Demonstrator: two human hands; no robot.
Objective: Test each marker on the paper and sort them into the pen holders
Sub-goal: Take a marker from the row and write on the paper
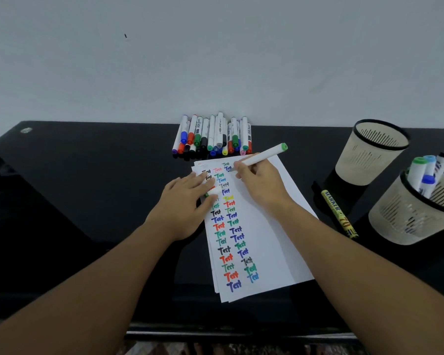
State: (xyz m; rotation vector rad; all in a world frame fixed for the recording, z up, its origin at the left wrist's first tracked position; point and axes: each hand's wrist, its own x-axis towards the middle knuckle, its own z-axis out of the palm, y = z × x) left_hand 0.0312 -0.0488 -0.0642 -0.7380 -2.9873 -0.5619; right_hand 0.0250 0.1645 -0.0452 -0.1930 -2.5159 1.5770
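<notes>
Right hand [262,185] gripping uncapped green marker [263,155] in a writing hold, tip down at top of paper [272,226], beside the second column of "Test" marks. Butt end angled up and to the right.

Left hand [187,201] lying on left edge of sheet, fingers mostly straight and pressing paper flat; white cap [213,192] with a green end tucked under or between the fingertips (exact hold cannot be told).

Paper: a small stack, corners fanned, two columns of coloured marks filled nearly top to bottom.

Untested pile [212,135] at far edge of black desk [75,188], against wall, just beyond top of paper. Far pen holder [372,152] shows no markers from this angle; near pen holder [415,216] holding a few capped ones (green, blue, one dark). Yellow marker [338,213] lying loose on desk between paper and holders.

Step judged: test stroke with green marker, sorting to follow.

Risks:
- Little free space near tip; new stroke over an old mark would hide whether ink flows.
- Sheets could slide if left hand lifts during stroke.
- Cap could roll off if fingers relax.
- Holder rule not visible; wrong-bin drop possible.
- Forearm sweep toward holders could knock yellow marker.
</notes>
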